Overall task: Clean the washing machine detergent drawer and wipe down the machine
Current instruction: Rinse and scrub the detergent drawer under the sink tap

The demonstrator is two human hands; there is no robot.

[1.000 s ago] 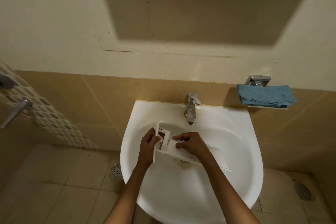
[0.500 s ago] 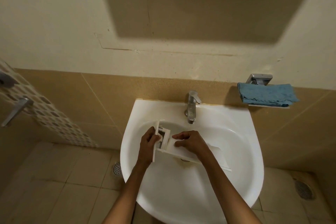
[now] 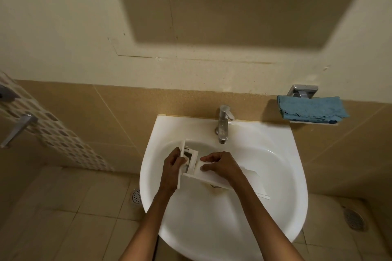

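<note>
No text, label, brand, number or sign can be read at this resolution. The white detergent drawer (image 3: 197, 172) and the metal tap (image 3: 222, 125) show no legible marking.
</note>
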